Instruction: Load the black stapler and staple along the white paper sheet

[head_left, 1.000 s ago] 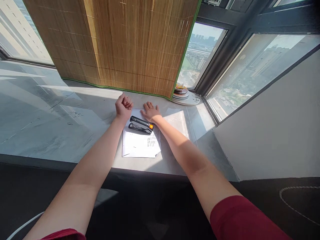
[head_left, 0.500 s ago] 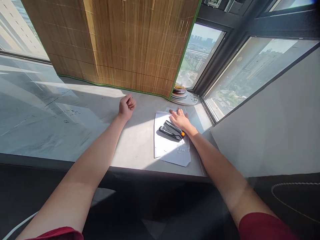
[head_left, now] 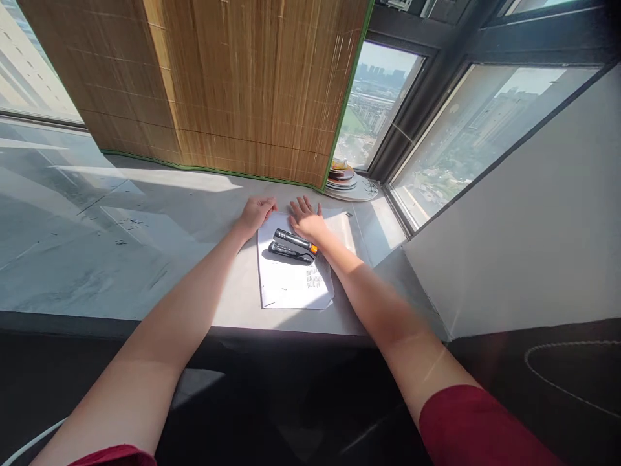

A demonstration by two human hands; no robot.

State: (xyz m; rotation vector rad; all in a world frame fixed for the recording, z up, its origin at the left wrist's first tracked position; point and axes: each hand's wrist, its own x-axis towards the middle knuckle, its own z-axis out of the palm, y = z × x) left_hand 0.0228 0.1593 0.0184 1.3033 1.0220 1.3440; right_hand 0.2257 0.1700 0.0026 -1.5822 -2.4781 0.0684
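A white paper sheet [head_left: 291,281] lies on the grey marble window ledge [head_left: 121,246]. A black stapler with an orange end [head_left: 294,246] rests on the paper's far half. My right hand [head_left: 306,220] lies flat with its fingers spread on the paper's far edge, just behind the stapler. Resting at the paper's far left corner is my left hand [head_left: 257,211], fingers curled loosely down onto the ledge, holding nothing that I can see.
A bamboo blind [head_left: 228,84] hangs down to the ledge behind the hands. A stack of plates [head_left: 347,181] sits in the window corner to the right. A white wall [head_left: 524,220] closes the ledge on the right. Small dark specks dot the ledge at left.
My right hand slid the paper and stapler right, then back left toward the middle. My left hand went from a raised fist to resting at the paper's corner.
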